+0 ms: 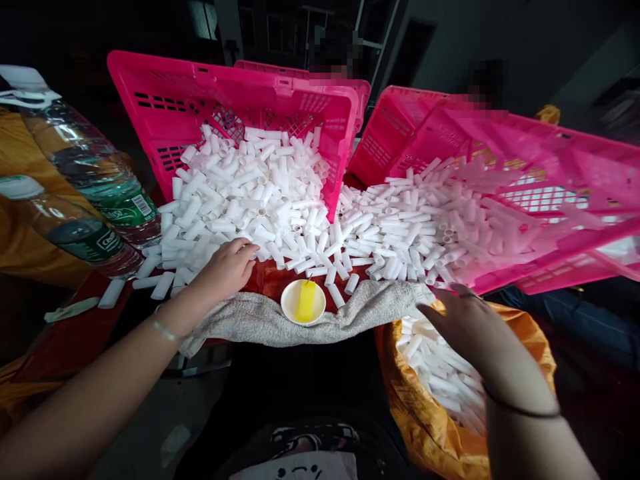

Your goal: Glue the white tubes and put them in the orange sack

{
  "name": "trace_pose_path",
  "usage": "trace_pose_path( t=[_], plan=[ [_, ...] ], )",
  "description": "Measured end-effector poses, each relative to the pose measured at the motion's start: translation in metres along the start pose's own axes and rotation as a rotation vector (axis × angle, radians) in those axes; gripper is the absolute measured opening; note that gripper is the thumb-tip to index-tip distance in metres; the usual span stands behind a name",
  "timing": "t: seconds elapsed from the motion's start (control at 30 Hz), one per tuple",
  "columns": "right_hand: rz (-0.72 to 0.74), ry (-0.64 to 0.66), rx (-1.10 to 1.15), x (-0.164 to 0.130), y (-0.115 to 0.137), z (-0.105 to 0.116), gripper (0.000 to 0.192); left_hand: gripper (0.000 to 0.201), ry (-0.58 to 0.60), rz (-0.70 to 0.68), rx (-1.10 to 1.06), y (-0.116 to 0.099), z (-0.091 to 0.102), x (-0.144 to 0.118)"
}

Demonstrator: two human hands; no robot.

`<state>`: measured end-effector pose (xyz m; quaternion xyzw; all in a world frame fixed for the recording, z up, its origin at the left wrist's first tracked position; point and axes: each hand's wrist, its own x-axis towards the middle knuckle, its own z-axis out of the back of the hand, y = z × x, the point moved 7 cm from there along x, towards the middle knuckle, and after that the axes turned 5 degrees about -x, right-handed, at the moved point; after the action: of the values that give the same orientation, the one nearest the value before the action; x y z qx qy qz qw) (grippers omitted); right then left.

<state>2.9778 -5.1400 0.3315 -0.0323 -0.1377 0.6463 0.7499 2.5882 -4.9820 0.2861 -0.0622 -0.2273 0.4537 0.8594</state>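
Loose short white plastic tubes [240, 190] spill from a tipped pink basket onto the red table [265, 279]. My left hand [231, 265] rests at the near edge of this pile, palm down, thumb apart from the fingers, with nothing visible in it. My right hand [467, 323] is open at the right, thumb spread from the fingers, above an orange sack [415, 407] full of white tubes [445, 373]. Between the hands, a small white dish [289, 305] holds a yellow block [305, 303]. A grey towel [250, 323] lies along the table's front edge, partly beneath the dish.
The pink basket [225, 77] stands tipped behind the left pile. Another pink basket [565, 143] lies at the right with more tubes [400, 227]. Two water bottles [95, 167] lean in view at the left. Other people are partly visible behind the baskets.
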Motion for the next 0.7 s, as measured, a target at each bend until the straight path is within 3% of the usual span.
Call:
trace_pose_path(
  t=[0.07, 0.17, 0.33, 0.43, 0.53, 0.63, 0.7],
  plan=[
    [0.026, 0.039, 0.054, 0.038, 0.025, -0.007, 0.032, 0.040, 0.037, -0.067, 0.061, 0.020, -0.016, 0.022],
    [-0.021, 0.094, 0.053, 0.099, 0.063, -0.018, 0.033, 0.041, 0.070, -0.124, 0.083, 0.026, -0.034, 0.040],
    [0.018, 0.130, 0.057, 0.164, 0.092, -0.044, 0.032, 0.032, 0.012, -0.133, 0.013, 0.017, -0.027, 0.044],
    [0.044, 0.144, 0.049, 0.174, 0.097, -0.052, 0.030, 0.024, -0.100, -0.078, -0.124, 0.008, -0.008, 0.032],
    [0.054, 0.072, 0.042, 0.167, 0.097, -0.050, 0.037, 0.022, -0.172, 0.080, -0.322, 0.004, 0.002, 0.001],
    [0.052, 0.066, 0.032, 0.155, 0.095, -0.057, 0.040, 0.025, -0.136, 0.249, -0.504, 0.001, -0.008, -0.036],
    [0.057, 0.120, 0.025, 0.153, 0.096, -0.067, 0.038, 0.025, -0.086, 0.289, -0.561, -0.004, -0.016, -0.053]
  ],
)
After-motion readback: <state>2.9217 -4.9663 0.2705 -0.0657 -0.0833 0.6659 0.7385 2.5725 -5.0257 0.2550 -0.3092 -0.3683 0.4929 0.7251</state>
